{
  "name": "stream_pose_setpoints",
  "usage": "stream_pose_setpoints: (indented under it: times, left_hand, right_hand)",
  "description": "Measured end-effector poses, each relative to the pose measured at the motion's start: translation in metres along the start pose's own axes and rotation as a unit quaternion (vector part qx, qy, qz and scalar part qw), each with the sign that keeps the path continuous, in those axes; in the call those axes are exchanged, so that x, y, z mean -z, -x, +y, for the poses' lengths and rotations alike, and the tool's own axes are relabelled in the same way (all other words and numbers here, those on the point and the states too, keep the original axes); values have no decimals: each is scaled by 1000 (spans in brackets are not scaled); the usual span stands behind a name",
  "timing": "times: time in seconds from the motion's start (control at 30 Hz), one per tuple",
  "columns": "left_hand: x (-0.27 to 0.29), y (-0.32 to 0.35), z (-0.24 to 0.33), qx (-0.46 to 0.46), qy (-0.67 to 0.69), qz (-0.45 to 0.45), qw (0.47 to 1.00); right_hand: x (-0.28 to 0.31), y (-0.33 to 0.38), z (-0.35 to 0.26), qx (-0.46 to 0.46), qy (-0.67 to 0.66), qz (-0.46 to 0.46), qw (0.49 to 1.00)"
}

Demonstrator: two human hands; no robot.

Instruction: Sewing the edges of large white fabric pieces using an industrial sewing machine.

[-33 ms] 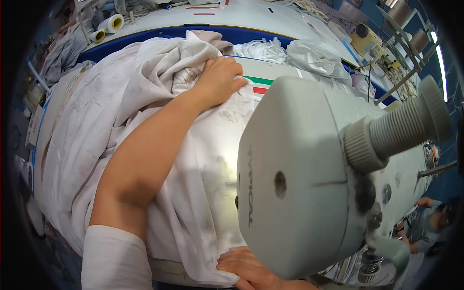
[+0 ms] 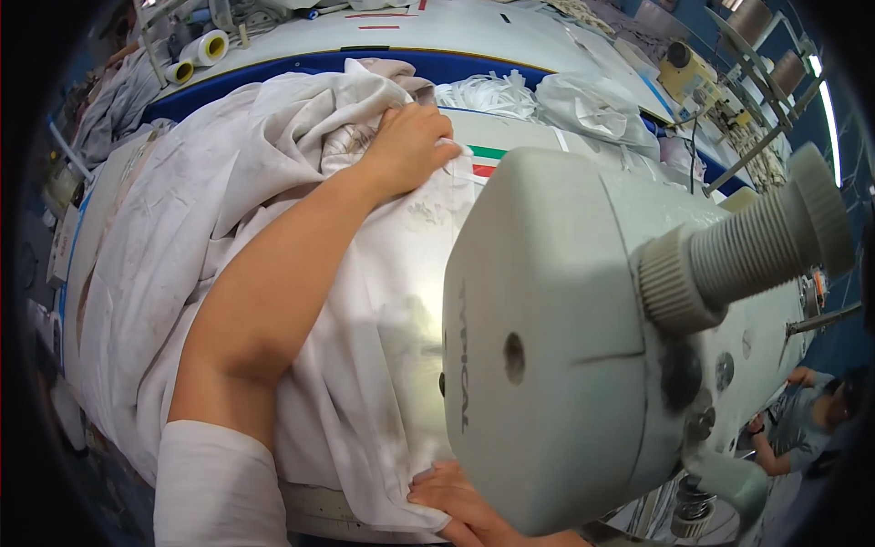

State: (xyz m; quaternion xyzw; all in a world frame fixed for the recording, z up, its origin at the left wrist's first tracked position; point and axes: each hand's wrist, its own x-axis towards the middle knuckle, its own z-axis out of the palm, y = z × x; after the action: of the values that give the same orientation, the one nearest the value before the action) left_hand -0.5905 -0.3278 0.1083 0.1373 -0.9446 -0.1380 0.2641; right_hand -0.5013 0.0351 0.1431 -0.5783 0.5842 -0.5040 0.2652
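A large piece of white fabric [image 2: 383, 301] lies in folds over the sewing table, with one long edge running beside the sewing machine [image 2: 538, 337]. At the far end of that edge, my left hand [image 2: 415, 146] is closed on the fabric, fingers curled into it. My right hand [image 2: 451, 500] holds the near corner of the fabric, fingers on top and thumb lower down. The machine's pale grey head covers part of my right hand and wrist. It also hides the needle area.
Beyond the fabric are a bundle of white strips [image 2: 489, 95] and a crumpled clear plastic bag [image 2: 597, 109]. Yellow-ended thread cones [image 2: 210, 47] lie far left. A thread stand [image 2: 764, 77] rises far right. Another person [image 2: 797, 419] sits at lower right.
The view has shifted slightly, so the machine head appears a little further left. Both hands keep their hold on the fabric with almost no movement. The other person's arm has moved.
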Motion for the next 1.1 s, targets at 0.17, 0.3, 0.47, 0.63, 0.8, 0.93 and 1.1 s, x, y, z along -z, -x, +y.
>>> stream_pose_setpoints:
  times: [0.17,0.3,0.47,0.63,0.8,0.93,1.1]
  left_hand:
    - [5,-23,-25,-8,-10,22,1000]
    - [27,6,-9,3,101,26,995]
    - [123,139,67,35,115,-135,983]
    - [185,309,127,140,307,-85,938]
    - [167,365,155,199,2,-17,980]
    - [151,351,159,165,-45,54,984]
    - [169,346,118,171,-84,88,978]
  right_hand:
    - [-6,-4,9,41,-19,61,997]
    - [-15,13,15,49,59,112,991]
    - [-41,35,16,59,70,128,987]
    - [-59,43,7,93,95,134,982]
    - [-55,44,-7,109,114,149,976]
    - [-41,49,-18,103,106,173,974]
    - [-27,55,-24,84,93,195,973]
